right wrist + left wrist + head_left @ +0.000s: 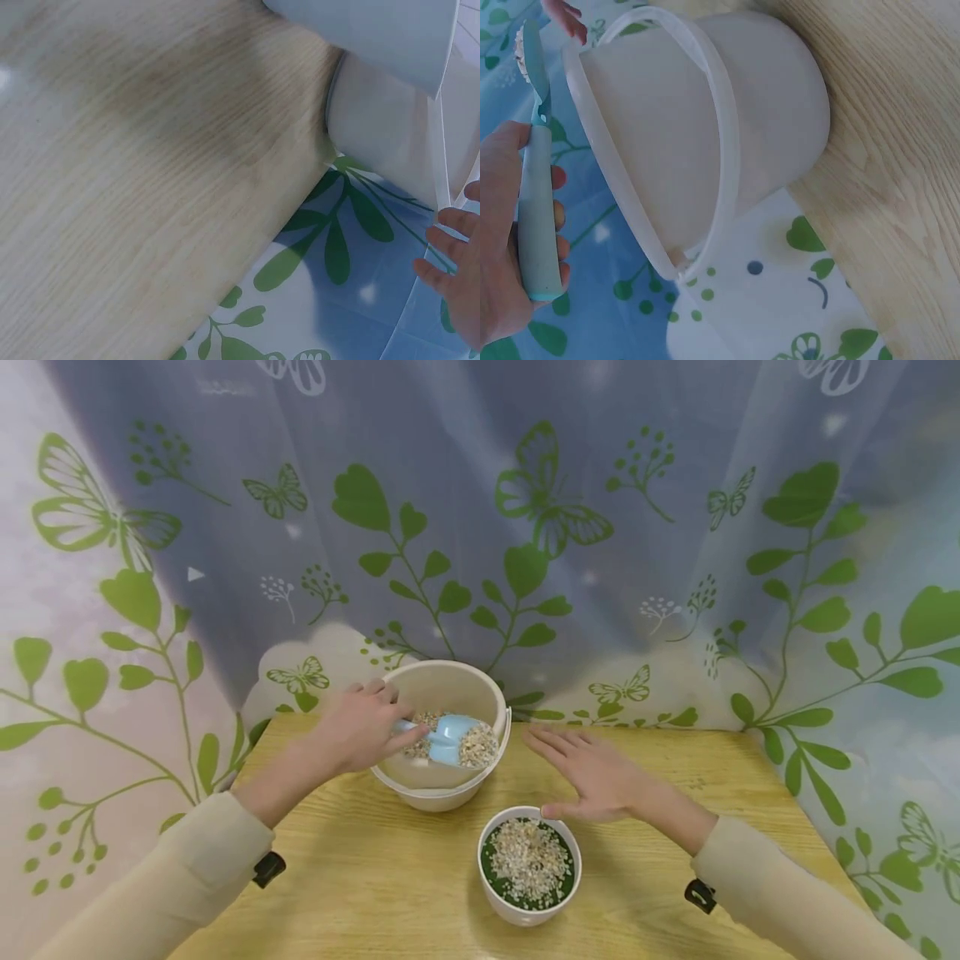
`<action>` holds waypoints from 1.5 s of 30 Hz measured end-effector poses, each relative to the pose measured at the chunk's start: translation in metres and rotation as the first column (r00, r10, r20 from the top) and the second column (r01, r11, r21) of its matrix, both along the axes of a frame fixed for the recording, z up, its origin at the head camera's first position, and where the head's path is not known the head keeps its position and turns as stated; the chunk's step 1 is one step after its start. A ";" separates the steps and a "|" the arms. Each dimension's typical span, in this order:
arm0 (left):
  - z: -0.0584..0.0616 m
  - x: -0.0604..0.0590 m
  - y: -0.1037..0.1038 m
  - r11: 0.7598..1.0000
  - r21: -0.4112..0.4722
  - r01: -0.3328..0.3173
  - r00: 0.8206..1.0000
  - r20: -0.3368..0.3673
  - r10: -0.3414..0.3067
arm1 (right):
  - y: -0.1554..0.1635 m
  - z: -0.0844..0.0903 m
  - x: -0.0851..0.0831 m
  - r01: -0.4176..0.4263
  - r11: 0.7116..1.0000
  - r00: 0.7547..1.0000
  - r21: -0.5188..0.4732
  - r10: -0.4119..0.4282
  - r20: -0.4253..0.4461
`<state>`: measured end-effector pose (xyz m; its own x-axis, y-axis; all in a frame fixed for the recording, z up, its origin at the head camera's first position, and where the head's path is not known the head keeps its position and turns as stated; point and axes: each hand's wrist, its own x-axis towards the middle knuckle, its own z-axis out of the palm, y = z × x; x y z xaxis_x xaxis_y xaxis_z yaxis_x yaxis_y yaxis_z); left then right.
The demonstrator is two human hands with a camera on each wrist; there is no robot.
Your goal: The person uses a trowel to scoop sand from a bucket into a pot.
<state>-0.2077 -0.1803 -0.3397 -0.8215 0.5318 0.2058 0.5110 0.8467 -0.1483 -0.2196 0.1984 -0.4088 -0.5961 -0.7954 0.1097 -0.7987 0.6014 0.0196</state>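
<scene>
Left hand [367, 731] grips the blue scoop [450, 737], loaded with gravel, inside the cream bucket [442, 689]. Right hand [592, 772], fingers spread flat, hovers just beyond the small white pot [528, 914]. Advisable: keep the scoop level and lift it clear of the rim.

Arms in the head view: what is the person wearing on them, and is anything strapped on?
Both arms wear long beige sleeves, left sleeve and right sleeve, ending at the wrists. A small black clip-like device sits at each cuff. The left hand and right hand are bare, without gloves.
</scene>
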 end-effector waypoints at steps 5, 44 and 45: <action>-0.001 0.006 0.008 0.999 0.000 0.034 0.999 -0.013 -0.034 | 0.004 -0.003 0.009 -0.048 0.998 0.999 -0.027 0.048 -0.002; -0.036 0.044 0.043 0.975 -0.026 0.220 0.967 -0.129 -0.222 | 0.038 -0.056 0.040 -0.146 0.988 0.956 0.054 0.155 -0.250; -0.037 0.044 0.044 0.976 -0.034 0.217 0.966 -0.134 -0.220 | 0.039 -0.056 0.041 -0.146 0.988 0.956 0.055 0.155 -0.247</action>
<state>-0.1633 -0.1368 -0.3766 -0.6497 0.7001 0.2963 0.6571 0.7131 -0.2442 -0.1791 0.2370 -0.4649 -0.4261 -0.8799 0.2101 -0.8469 0.4697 0.2494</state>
